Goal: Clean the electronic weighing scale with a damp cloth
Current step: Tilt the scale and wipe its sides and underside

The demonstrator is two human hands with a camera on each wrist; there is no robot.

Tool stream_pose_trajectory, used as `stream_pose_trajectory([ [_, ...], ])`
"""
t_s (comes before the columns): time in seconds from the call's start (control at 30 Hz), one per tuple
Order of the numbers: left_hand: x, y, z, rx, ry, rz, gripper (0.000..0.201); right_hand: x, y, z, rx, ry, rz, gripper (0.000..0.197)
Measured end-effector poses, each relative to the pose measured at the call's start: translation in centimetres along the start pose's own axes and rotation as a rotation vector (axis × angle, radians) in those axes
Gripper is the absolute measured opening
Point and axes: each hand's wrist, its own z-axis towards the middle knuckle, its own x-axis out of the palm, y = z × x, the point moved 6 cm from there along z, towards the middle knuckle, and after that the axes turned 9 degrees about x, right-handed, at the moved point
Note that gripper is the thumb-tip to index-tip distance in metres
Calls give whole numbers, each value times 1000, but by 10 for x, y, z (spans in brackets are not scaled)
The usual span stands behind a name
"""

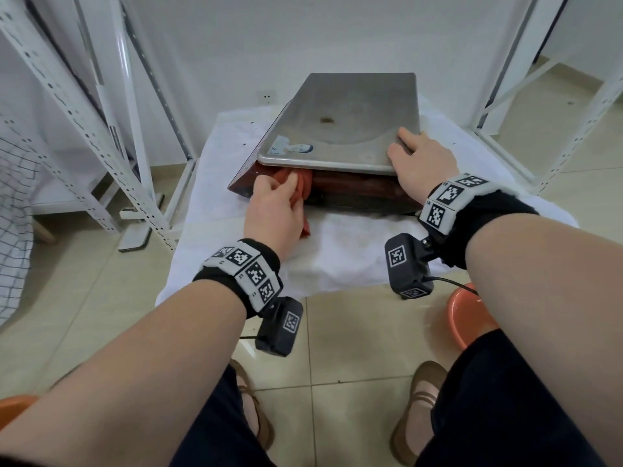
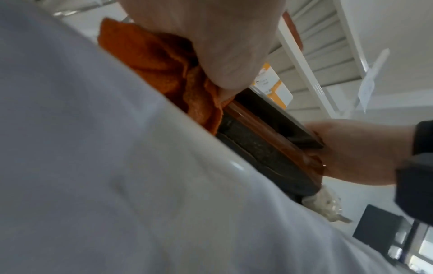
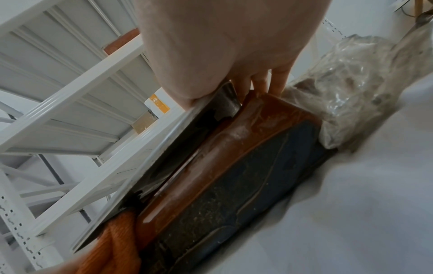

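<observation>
Storeroom-like space: white slotted-steel shelving racks (image 1: 101, 136) at left and right of frame, beige tiled floor (image 1: 340, 338) below.

Cloth (image 1: 301, 183) tucked seemingly under scale pan (image 1: 350, 119), basin (image 1: 467, 318) near right

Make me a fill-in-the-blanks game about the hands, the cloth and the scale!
1. The left hand holds an orange ____.
2. The right hand lifts the near edge of the metal ____ of the scale.
3. The cloth is pushed ____ the lifted pan.
4. The scale sits on a ____ sheet.

Missing words: cloth; pan; under; white
</observation>
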Motion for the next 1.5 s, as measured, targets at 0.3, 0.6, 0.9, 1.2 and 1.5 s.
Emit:
stream_pose_trajectory([
  [0.3, -4, 13, 5, -144, 16, 8, 24, 3, -2, 4, -14, -2, 17, 40],
  [0.6, -18, 13, 5, -213, 62, -127, 17, 5, -2, 4, -8, 6, 34, 42],
  [0.9, 7, -30, 6, 41, 158, 74, 19, 9, -6, 11, -6, -19, 31, 35],
  [1.2, -20, -7, 7, -167, 69, -27, 16, 11, -6, 11, 1, -18, 39, 41],
  [1.5, 8, -41, 7, 113, 170, 153, 19, 12, -7, 13, -21, -40, 22, 30],
])
